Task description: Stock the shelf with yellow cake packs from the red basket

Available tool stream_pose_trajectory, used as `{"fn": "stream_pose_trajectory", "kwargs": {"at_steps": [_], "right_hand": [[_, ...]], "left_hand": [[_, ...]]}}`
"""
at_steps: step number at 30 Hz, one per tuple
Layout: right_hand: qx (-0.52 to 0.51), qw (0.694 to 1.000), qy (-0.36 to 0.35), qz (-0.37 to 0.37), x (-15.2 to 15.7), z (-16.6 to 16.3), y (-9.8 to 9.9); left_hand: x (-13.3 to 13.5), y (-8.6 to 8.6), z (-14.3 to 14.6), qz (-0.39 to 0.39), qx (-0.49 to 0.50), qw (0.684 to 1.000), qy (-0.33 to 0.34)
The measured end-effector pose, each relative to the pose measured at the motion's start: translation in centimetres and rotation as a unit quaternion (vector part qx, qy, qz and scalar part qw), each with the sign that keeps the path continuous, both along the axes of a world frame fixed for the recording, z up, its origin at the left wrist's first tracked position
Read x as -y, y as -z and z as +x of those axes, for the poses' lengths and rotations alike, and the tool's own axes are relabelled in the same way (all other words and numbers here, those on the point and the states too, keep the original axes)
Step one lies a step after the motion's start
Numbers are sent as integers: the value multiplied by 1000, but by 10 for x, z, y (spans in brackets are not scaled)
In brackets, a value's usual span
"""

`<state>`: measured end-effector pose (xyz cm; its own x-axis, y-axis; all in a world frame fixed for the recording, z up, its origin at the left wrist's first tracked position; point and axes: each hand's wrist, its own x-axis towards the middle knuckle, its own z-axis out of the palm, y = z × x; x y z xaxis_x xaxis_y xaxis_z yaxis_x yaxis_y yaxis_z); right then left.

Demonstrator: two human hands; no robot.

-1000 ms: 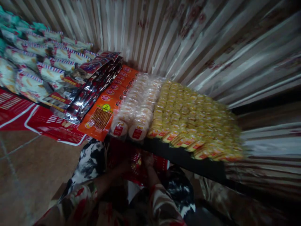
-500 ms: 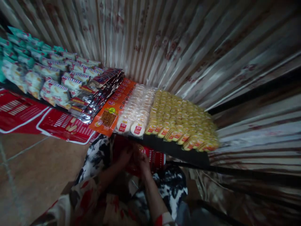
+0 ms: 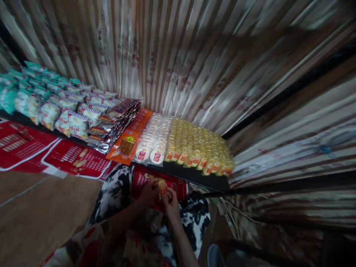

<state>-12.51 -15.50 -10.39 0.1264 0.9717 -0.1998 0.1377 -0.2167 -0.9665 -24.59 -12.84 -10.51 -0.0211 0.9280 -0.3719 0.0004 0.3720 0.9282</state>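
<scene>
Between my two hands is a small yellow-wrapped snack packet (image 3: 162, 186), held low in front of the shelf's edge. My left hand (image 3: 150, 192) has its fingers closed on the packet's left side. From the right, my right hand (image 3: 171, 202) pinches its lower end. Just above, rows of similar yellow snack packets (image 3: 197, 142) stand on the black shelf (image 3: 194, 175). White round packaged crackers (image 3: 156, 156) in clear wrap lie to their left. Behind my hands hangs a red printed sheet (image 3: 179, 187).
Further left on the shelf are an orange snack bag (image 3: 126, 146), a stack of dark foil packets (image 3: 111, 124), white snack bags (image 3: 76, 122) and green bags (image 3: 8, 98). Striped plastic sheeting (image 3: 155, 48) covers the back. A black pole (image 3: 278, 102) slants on the right.
My hands have come up slightly, and the yellow packet between them now shows clearly. The view has shifted, so the shelf goods appear lower and the yellow rows further left.
</scene>
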Motion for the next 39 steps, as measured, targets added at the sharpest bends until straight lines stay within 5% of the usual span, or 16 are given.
{"fn": "stream_pose_trajectory", "kwargs": {"at_steps": [8,15,27,33,39], "right_hand": [[307,941,30,138,-1,23,-26],[326,934,72,124,-14,60,-39],[365,888,252,123,-66,159,-42],[392,868,292,90,-94,190,-42],[427,853,292,66,-106,197,-45]], "left_hand": [[-8,-44,21,127,-114,983,67],[-30,-67,70,182,-187,957,124],[-69,-102,157,284,-123,915,260],[-92,-99,201,310,-158,879,325],[-100,-81,228,272,-172,887,331]]}}
